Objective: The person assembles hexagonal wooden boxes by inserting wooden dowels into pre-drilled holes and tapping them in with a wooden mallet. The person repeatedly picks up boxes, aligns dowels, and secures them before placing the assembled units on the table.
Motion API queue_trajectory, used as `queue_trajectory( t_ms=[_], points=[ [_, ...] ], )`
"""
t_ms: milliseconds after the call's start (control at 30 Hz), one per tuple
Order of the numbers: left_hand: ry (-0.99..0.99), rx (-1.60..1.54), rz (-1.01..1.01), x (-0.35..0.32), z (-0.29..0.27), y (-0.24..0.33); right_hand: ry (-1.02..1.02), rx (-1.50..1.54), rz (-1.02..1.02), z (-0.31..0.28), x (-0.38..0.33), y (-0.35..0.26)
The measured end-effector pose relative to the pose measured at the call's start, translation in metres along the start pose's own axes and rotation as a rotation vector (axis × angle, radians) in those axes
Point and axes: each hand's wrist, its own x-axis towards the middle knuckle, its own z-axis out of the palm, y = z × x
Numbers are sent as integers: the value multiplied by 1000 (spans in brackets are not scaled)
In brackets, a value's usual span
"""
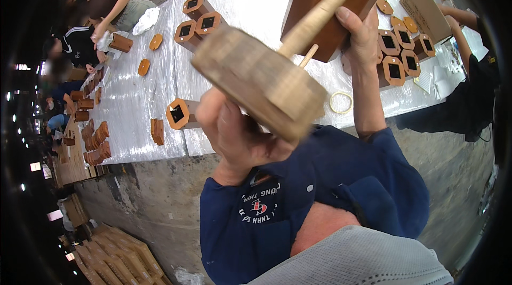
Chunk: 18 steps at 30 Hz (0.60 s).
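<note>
My left hand [229,130] is closed round the head of a wooden mallet [256,79]; the head hides part of its fingers and is slightly blurred. The mallet's pale round handle points up and right, its end in front of a large reddish-brown wooden box or panel [306,5]. My right hand [364,34] grips that brown piece by its right edge, thumb on the near side. A short thin dowel [309,56] shows beside the handle, and I cannot tell what it is fixed to. Just left of my left hand lies an octagonal-ended wooden box [181,114].
The table [144,141] is wrapped in clear film. Several octagonal boxes [392,70] stand at right by an open carton [426,10], with more [208,22] at back left. A pale ring [341,102] lies near the front edge. Other people [101,7] work along the left and right.
</note>
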Motion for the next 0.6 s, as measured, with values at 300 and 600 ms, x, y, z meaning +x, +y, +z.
queue_trajectory(
  t_ms=[300, 600],
  points=[
    [109, -30, -180, -4, 2, 0, -55, 23, 20, -1, 4, -5],
    [59, -85, -182, -19, 15, 6, 8, -74, -53, 8, 1, -2]
  ],
)
